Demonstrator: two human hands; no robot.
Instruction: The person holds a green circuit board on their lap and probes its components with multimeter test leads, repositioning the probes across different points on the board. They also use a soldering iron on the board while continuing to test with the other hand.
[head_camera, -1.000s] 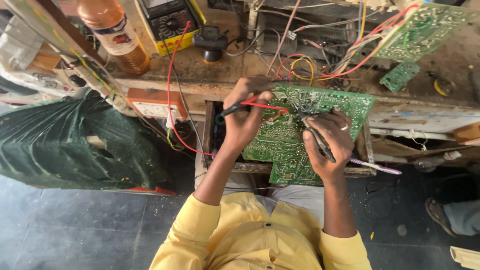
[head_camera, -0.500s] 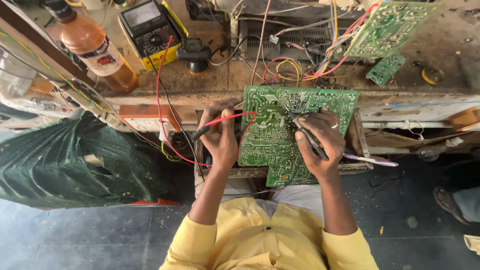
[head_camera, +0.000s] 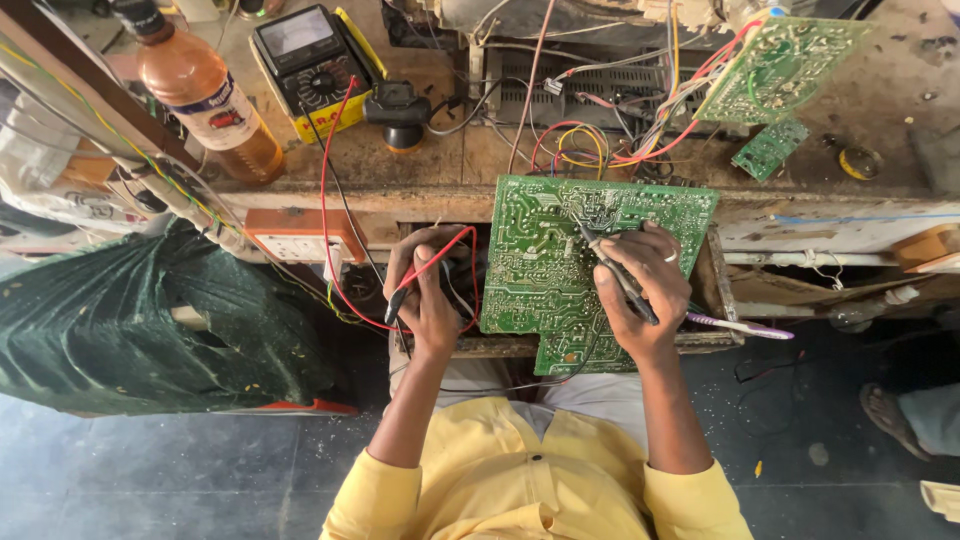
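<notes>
A large green circuit board (head_camera: 560, 260) rests tilted against the wooden bench edge in front of me. My right hand (head_camera: 640, 290) grips a black probe (head_camera: 610, 268) with its tip on the board's upper middle. My left hand (head_camera: 425, 290) is off the board, to its left, closed around a red probe (head_camera: 425, 270) whose red wire (head_camera: 325, 200) loops up to a yellow-cased multimeter (head_camera: 310, 65) on the bench. My yellow sleeves show at the bottom.
An orange-brown bottle (head_camera: 205, 95) stands at the back left. Two smaller green boards (head_camera: 780, 65) and tangled coloured wires (head_camera: 600, 140) lie on the bench. A dark green bag (head_camera: 150, 320) sits at left. Another person's sandalled foot (head_camera: 900, 415) is at right.
My left hand has drawn the red probe away from the board toward the left and lower. My right hand keeps the black probe on the board.
</notes>
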